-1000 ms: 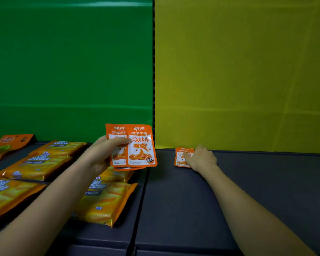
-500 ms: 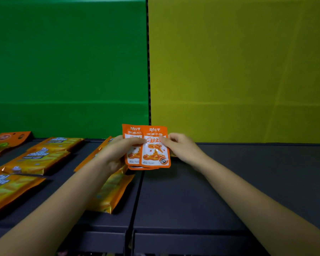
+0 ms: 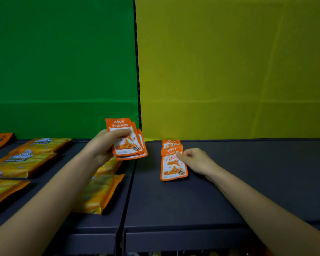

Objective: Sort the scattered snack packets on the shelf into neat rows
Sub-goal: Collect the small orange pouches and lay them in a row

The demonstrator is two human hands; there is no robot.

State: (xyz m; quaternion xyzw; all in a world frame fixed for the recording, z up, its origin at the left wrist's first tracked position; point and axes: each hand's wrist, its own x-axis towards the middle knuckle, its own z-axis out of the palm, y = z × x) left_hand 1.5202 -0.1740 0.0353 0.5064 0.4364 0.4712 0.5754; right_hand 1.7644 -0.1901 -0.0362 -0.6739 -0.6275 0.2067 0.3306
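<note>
Dark shelf under green and yellow backdrops: left hand grips a packet stack, right hand pinches one packet near the back edge.

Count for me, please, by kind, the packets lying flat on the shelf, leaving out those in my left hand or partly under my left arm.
Small orange packets: 2
Large yellow packs: 3
Dark orange pack, cut off at the frame edge: 1
Total: 6
</note>
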